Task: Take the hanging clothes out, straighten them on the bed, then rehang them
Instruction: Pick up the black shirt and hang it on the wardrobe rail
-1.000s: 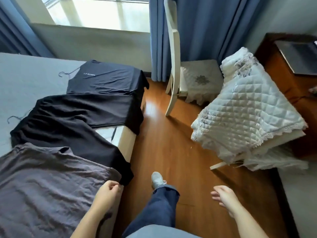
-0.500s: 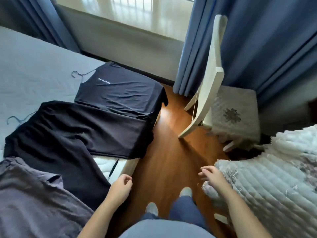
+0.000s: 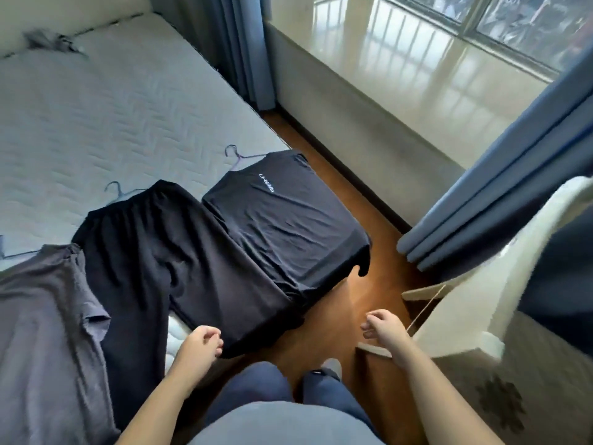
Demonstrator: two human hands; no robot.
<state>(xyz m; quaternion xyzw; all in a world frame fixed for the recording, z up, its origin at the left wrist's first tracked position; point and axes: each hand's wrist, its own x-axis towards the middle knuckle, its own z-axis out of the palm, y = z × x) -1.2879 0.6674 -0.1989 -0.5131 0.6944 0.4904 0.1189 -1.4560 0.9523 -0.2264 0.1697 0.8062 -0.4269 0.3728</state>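
Three garments lie flat along the near edge of the bed, each on a wire hanger. A dark navy T-shirt with white lettering is farthest, its hem draped over the edge. Black trousers lie beside it. A grey shirt is nearest, at the left. My left hand hovers with loosely curled fingers at the trousers' leg end and holds nothing. My right hand floats over the wooden floor, fingers curled and empty.
A white chair with a patterned seat cushion stands at the right. Blue curtains hang beside it and at the bed's far corner. A window ledge runs along the back. A small grey cloth lies at the bed's head.
The view has swung left toward the bed and window. My left hand let go of the grey shirt's hem and moved along to the trousers' leg end. The quilted bundle is out of view.
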